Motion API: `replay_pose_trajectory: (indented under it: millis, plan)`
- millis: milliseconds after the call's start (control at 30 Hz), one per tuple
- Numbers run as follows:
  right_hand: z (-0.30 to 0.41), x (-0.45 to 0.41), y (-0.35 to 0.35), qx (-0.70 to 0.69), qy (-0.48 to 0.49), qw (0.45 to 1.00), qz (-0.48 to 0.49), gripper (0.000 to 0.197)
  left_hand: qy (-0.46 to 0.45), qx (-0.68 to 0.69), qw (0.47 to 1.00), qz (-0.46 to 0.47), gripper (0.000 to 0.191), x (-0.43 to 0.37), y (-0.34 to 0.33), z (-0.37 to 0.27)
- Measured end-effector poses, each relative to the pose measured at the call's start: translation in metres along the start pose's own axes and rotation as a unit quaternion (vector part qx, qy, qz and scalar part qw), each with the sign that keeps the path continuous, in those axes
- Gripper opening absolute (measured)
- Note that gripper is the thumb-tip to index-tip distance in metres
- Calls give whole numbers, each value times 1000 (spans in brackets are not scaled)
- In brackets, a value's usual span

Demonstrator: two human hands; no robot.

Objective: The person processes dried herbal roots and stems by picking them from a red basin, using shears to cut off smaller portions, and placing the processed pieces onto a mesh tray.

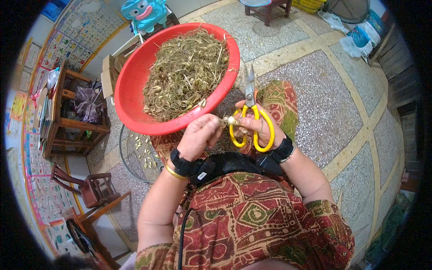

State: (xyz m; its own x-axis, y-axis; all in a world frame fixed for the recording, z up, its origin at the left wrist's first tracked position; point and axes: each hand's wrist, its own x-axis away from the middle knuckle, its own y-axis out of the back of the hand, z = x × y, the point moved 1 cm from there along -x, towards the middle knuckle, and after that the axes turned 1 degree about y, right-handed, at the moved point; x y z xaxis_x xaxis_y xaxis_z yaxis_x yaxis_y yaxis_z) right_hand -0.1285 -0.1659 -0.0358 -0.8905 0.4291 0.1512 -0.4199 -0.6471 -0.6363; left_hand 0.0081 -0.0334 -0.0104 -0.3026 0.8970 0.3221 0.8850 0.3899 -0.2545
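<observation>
A wide red plastic basin (pixel 126 109) rests tilted in front of me, heaped with dried, rooty plant stalks and small pale bulbs (pixel 189 72). Just past its near rim, my left hand (pixel 202 133) pinches the stringy end of a small whitish bulb (pixel 231 120). My right hand (pixel 261 126) holds the bulb's other side between thumb and fingers. Yellow-handled scissors (pixel 250 98) also sit in my right hand, blades pointing away from me and slightly apart. Below left of the basin, a round, shallow tray (pixel 122 145) on the floor bears scattered pale pieces.
A wooden shelf (pixel 79 125) with folders and a small brown chair (pixel 92 190) stand at the left. Behind the basin are a cardboard box (pixel 108 76) and a blue cartoon bag (pixel 145 15). A low stool (pixel 266 13) and plastic bags (pixel 359 40) lie farther off.
</observation>
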Motion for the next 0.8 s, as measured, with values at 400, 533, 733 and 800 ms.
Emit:
replay_pose_trajectory:
  millis: [400, 533, 733, 800]
  plan:
    - [-4, 3, -14, 19, 47, 998, -28, 41, -71, -25, 996, -51, 26, 1, -18, 0]
    - [-4, 4, -18, 23, 29, 999, -7, 42, -58, -32, 995, -71, 22, 1, -14, 2]
    - [-6, 5, -14, 48, 34, 998, -22, 42, -39, -19, 997, -63, 19, 0, -11, 9]
    - [-7, 4, -12, 71, 42, 996, -15, 42, -59, -28, 995, -74, 19, -1, -13, 12]
